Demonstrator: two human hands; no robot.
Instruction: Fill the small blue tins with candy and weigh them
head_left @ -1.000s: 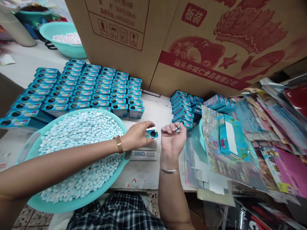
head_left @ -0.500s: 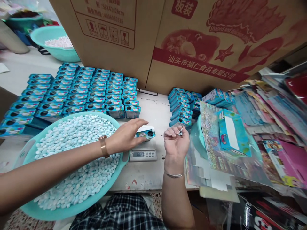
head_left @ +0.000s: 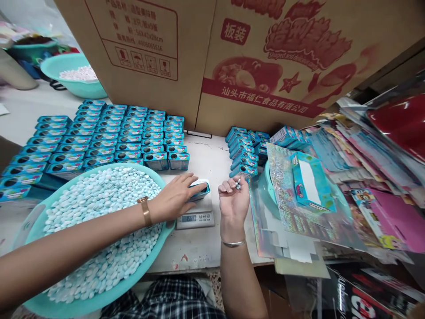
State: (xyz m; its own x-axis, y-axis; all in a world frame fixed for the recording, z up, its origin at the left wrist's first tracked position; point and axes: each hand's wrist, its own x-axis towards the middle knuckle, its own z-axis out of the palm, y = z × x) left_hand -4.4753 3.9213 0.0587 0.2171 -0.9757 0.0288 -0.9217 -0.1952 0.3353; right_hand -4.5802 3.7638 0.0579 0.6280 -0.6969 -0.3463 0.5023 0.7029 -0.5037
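Note:
My left hand (head_left: 175,198) reaches over the teal bowl's edge to a small blue candy box (head_left: 200,190) lying on a digital scale (head_left: 195,219). Its fingers are spread, with the index finger across the box's left end and the thumb low at its near side. Part of the box is hidden by the fingers. Palm up, my right hand (head_left: 233,199) is curled right of the scale, pinching a few small candies (head_left: 238,183) at the fingertips. The large teal bowl (head_left: 146,261) holds many pale blue and white candies (head_left: 102,208).
Rows of blue boxes (head_left: 102,135) stand behind the bowl. More boxes (head_left: 244,150) stand at the right. A large cardboard carton (head_left: 149,93) blocks the back. Farther right, an empty-looking blue carton (head_left: 312,181) lies on shiny sheets (head_left: 282,177), beside stacked packaging (head_left: 352,146).
The view has shifted slightly. My left index finger has come down across the blue box, hiding more of it. My right hand keeps its pinch on the candies.

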